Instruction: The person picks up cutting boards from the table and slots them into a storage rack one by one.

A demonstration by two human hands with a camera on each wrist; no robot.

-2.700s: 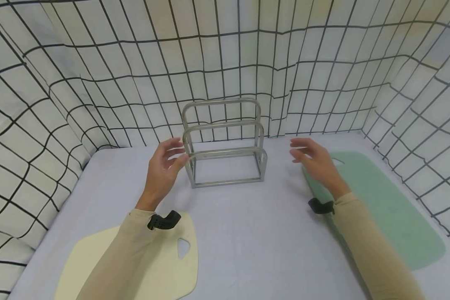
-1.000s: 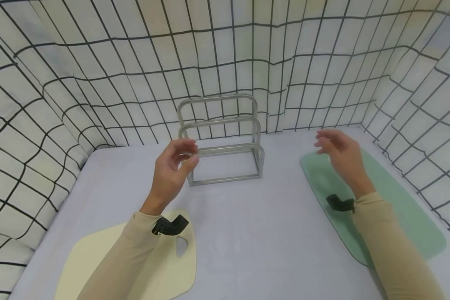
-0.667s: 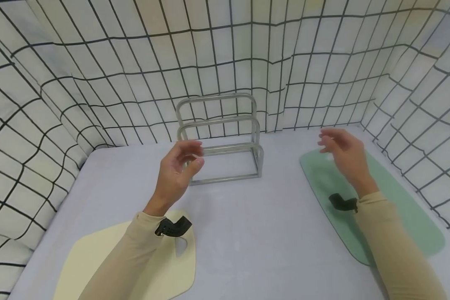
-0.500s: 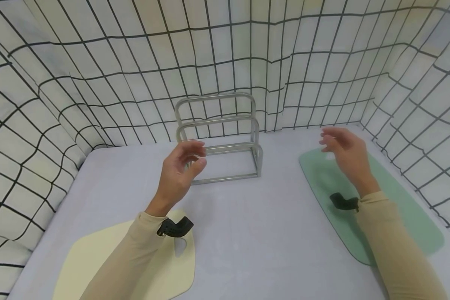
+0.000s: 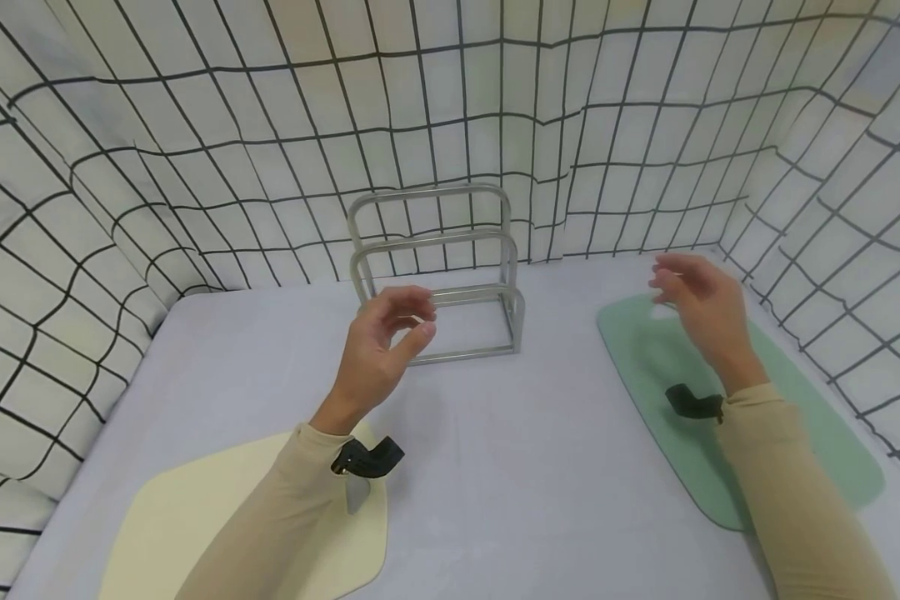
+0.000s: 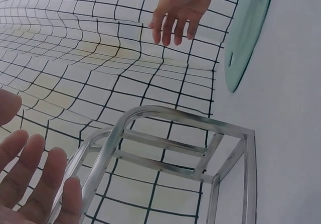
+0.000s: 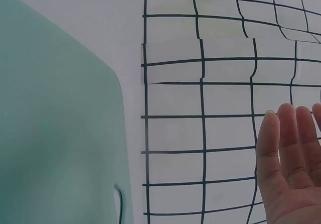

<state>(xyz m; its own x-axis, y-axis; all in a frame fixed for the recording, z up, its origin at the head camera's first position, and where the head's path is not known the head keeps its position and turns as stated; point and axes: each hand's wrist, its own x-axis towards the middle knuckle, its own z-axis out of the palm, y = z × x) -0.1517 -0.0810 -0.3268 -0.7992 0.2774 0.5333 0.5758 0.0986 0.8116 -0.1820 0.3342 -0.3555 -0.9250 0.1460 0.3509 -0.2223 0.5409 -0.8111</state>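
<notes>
- rack (image 5: 472, 293), wide left to right, lies beyond the nearer left hand (image 5: 378, 350).
- right hand (image 5: 708, 312) is above green board (image 5: 656, 358).
- all fingers are relaxed, holding nothing.

left grip (image 5: 375, 350) shifted right, now hiding near-left corner of metal rack (image 5: 468, 295), right grip (image 5: 711, 312) farther right over green board (image 5: 662, 367)
</notes>
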